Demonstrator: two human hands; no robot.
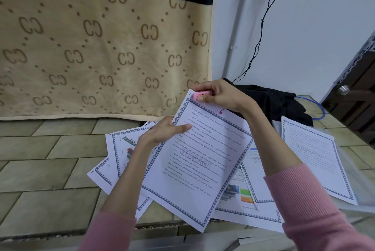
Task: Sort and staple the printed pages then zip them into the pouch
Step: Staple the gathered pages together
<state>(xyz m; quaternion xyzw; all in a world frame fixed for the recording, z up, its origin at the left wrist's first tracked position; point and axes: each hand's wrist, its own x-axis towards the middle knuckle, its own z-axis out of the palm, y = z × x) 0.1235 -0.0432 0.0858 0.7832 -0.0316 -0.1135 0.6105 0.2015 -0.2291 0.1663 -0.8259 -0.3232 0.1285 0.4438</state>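
Note:
A stack of printed pages (pixel 199 161), its top sheet marked "6" in pink and watermarked "STORAGE", is held tilted above the tiled surface. My left hand (pixel 162 132) grips its left edge with the thumb on top. My right hand (pixel 221 95) squeezes a small pink stapler (pixel 199 95) over the stack's top left corner. Loose bordered pages (pixel 121 147) lie fanned underneath to the left, and others with colour pictures (pixel 246 190) to the right. A lined page sits in what looks like a clear plastic pouch (pixel 349 171) at the far right.
A beige patterned blanket (pixel 101 52) hangs behind the tiled surface (pixel 40 169). A black cloth (pixel 272 100) and a black cable (pixel 263 23) lie at the back right, with a blue cable (pixel 321 108) beside them. A dark door with a metal knob (pixel 344 90) stands at the right edge.

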